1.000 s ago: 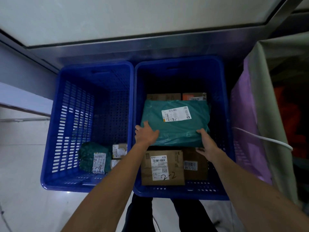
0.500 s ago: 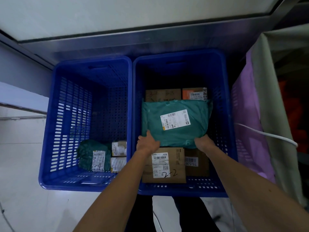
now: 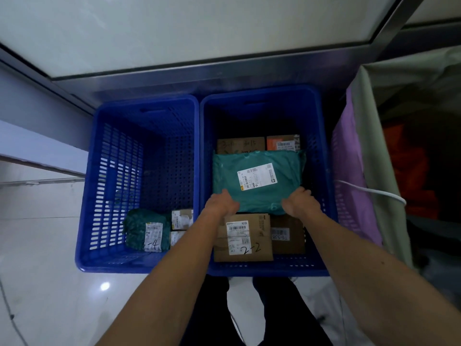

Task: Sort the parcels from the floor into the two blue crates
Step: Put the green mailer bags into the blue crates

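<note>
"Gripping what?"
"Left hand [image 3: 222, 204] and right hand [image 3: 301, 203] each grip a near corner of the green mailer [image 3: 262, 196], fingers curled on it."
"Location?"
"Inside right crate [image 3: 323, 158], label up, over brown boxes [image 3: 243, 239]. Left crate [image 3: 112, 171]: green bundle [image 3: 139, 227], small boxes [image 3: 182, 216]."

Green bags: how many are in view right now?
2. The big bag lies on boxes in the right crate, held at its near edge by the left hand and right hand. The small bag sits in the left crate, near end. More could be hidden underneath.
</note>
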Demonstrator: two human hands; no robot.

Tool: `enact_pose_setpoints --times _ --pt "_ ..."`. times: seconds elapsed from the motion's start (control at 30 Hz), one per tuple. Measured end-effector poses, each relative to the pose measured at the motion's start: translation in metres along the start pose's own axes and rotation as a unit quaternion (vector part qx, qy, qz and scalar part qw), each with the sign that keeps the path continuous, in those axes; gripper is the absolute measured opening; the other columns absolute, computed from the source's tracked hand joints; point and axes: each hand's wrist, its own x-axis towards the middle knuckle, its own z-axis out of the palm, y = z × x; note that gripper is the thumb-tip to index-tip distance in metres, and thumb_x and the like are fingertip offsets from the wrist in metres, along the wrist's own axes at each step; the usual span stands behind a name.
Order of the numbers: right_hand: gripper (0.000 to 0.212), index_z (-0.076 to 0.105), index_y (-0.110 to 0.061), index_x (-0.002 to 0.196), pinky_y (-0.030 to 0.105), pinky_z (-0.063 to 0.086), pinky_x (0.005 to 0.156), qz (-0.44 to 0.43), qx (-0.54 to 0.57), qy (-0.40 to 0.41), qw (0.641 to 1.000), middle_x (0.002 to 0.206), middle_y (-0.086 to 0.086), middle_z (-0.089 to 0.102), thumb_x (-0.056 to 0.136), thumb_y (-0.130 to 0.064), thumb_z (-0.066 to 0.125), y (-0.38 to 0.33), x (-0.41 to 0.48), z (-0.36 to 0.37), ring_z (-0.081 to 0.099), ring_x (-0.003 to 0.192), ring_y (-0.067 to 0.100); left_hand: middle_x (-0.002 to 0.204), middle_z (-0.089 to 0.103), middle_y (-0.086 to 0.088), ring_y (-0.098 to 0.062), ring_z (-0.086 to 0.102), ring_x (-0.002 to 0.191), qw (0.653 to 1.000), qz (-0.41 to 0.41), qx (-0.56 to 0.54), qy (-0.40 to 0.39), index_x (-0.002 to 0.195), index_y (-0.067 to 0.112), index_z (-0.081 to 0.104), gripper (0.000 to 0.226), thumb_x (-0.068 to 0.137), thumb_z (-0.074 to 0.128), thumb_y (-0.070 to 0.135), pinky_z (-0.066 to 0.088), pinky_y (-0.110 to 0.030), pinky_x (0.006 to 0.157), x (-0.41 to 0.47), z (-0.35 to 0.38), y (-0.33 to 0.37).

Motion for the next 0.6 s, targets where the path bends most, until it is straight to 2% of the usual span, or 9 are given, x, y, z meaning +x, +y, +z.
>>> enact_pose_setpoints --times 0.07,0.27,0.43,0.53,0.6 --pt "0.073 0.019 0.000 0.152 0.042 0.042 0.099 -0.003 0.003 -0.004 1.000 0.147 0.019 0.034 0.098 -0.038 0.051 -0.004 -0.014 -0.012 0.043 0.129 0.035 0.126 0.057 -0.008 -0.028 0.059 0.106 1.000 0.010 0.005 0.014 0.135 0.018 0.044 0.057 0.085 0.051 0.046 0.051 -0.036 0.090 -0.020 -0.012 0.005" --pt "0.069 0.022 -0.001 0.152 0.043 0.037 0.106 -0.033 -0.021 -0.004 0.999 0.150 0.020 0.030 0.099 -0.038 0.047 -0.018 -0.050 -0.042 0.039 0.135 0.037 0.133 0.057 -0.008 -0.027 0.057 0.115 0.997 0.042 -0.043 0.050 0.143 0.018 0.042 0.060 0.090 0.054 0.043 0.049 -0.040 0.100 -0.069 -0.038 0.004" --pt "0.060 0.040 -0.005 0.146 0.038 0.045 0.101 -0.101 -0.049 -0.018 0.994 0.146 0.019 0.042 0.096 -0.037 0.048 -0.044 -0.083 -0.053 0.050 0.125 0.034 0.144 0.050 -0.011 -0.029 0.052 0.125 0.990 0.044 -0.088 0.097 0.154 0.016 0.032 0.069 0.094 0.057 0.039 0.043 -0.029 0.094 -0.105 -0.052 -0.014" --pt "0.062 0.041 -0.005 0.146 0.035 0.045 0.100 -0.149 -0.084 -0.017 0.985 0.147 0.018 0.045 0.097 -0.042 0.046 -0.067 -0.105 -0.053 0.050 0.127 0.034 0.147 0.048 -0.015 -0.032 0.053 0.125 0.988 0.049 -0.085 0.119 0.159 0.019 0.020 0.076 0.096 0.054 0.043 0.046 -0.040 0.102 -0.124 -0.064 -0.032" --pt "0.056 0.046 -0.005 0.143 0.034 0.044 0.097 -0.180 -0.100 -0.018 0.978 0.147 0.016 0.047 0.099 -0.039 0.043 -0.084 -0.120 -0.050 0.050 0.128 0.033 0.155 0.040 -0.014 -0.034 0.048 0.132 0.987 0.048 -0.076 0.134 0.160 0.019 0.019 0.075 0.097 0.052 0.044 0.043 -0.044 0.106 -0.138 -0.072 -0.048"
